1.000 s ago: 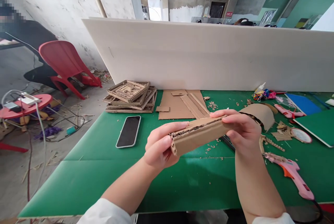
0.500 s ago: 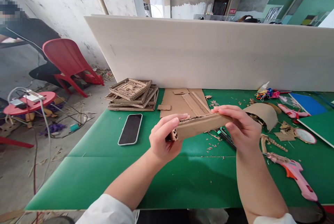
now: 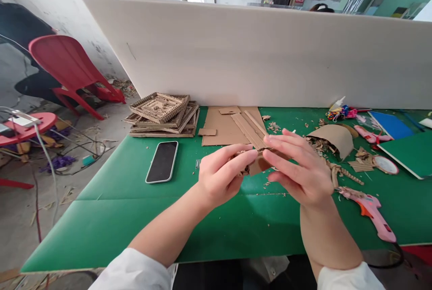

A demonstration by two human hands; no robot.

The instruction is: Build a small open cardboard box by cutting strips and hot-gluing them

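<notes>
Above the green table, my left hand is closed around a folded piece of corrugated cardboard. Much of that piece is hidden behind my fingers. My right hand meets its right side with fingers stretched out and apart, the fingertips lying on the cardboard. Beyond my hands lies a flat cardboard sheet with cut cardboard strips on it. A phone rests left of my left hand. Right of my right wrist lies a pink glue gun.
Stacked square corrugated-cardboard trays stand at the back left. A curved cardboard piece, a tape roll and a second pink glue gun lie on the right. A white board borders the table. A person sits near a red chair.
The cardboard piece has been turned, and its long side no longer shows. My hands have come closer together. My right fingers have gone from gripping its end to lying stretched out against it.
</notes>
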